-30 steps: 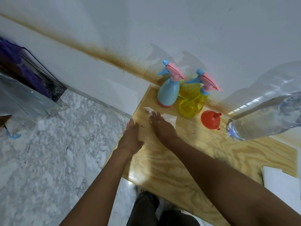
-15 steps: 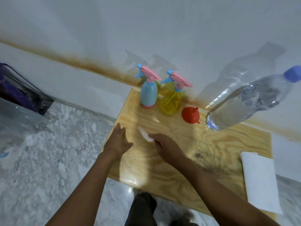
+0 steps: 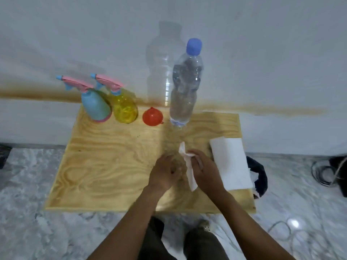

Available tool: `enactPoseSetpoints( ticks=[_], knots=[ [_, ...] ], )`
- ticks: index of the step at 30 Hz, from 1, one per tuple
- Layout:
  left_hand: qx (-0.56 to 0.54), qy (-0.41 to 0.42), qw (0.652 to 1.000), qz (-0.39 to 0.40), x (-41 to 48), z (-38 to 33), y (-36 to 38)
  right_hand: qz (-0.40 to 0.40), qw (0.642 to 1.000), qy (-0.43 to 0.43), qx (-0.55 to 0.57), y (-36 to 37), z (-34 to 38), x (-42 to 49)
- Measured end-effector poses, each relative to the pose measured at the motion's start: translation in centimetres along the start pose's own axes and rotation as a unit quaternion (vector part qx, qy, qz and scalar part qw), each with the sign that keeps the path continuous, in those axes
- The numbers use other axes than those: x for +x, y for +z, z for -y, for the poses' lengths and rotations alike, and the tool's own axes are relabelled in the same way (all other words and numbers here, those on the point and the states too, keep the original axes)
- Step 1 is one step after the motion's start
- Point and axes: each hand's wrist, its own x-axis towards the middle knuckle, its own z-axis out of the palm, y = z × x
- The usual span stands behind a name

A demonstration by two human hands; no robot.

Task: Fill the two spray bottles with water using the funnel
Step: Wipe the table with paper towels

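Head view. One wooden board [image 3: 105, 166] against the wall.

Back edge, left to right:
- two spray bottles side by side, pink trigger heads on: one blue spray bottle [image 3: 96, 107], one yellow spray bottle [image 3: 124, 109]
- one orange funnel [image 3: 152, 116], mouth down
- one clear water bottle [image 3: 185, 85], upright, blue cap on

One folded white cloth [image 3: 230, 164] at right.

Right hand [image 3: 204, 169] grips one tissue strip [image 3: 189, 169]. Left hand [image 3: 163, 175] just beside it, blurred; grip cannot be told.

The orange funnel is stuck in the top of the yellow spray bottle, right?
No. In the head view the orange funnel sits on the wooden board, beside the yellow spray bottle, whose pink sprayer top is on.
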Motion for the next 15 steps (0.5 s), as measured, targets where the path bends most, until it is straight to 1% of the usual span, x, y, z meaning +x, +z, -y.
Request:
enactPoseSetpoints(
  ticks=[2, 4, 6, 10, 12, 13, 15],
  knots=[
    [0.068, -0.014, 0.997, -0.013, 0.6, -1.7, 2.4, -0.014, 1.000, -0.004, -0.006, -2.1, -1.4, -0.2],
    [0.157, -0.016, 0.987, -0.026, 0.8, -2.9, 3.6, -0.023, 1.000, -0.004, 0.001, -3.8, -2.9, -0.4],
    [0.197, -0.014, 0.980, -0.030, 1.0, -3.1, 4.2, -0.032, 0.999, -0.006, 0.011, -5.4, -4.4, -0.7],
    [0.187, -0.041, 0.981, -0.035, 1.1, -3.6, 4.5, -0.037, 0.999, -0.002, 0.028, -8.4, -7.1, -1.2],
    [0.152, -0.045, 0.986, -0.044, 1.0, -5.5, 5.2, -0.048, 0.998, 0.003, 0.035, -10.1, -8.6, -1.7],
    [0.120, -0.032, 0.991, -0.053, 0.9, -6.9, 5.8, -0.060, 0.997, 0.003, 0.041, -11.0, -9.4, -1.9],
    [0.059, 0.019, 0.996, -0.061, 0.8, -10.1, 7.3, -0.090, 0.994, 0.010, 0.057, -12.8, -11.2, -2.4]
  ],
)
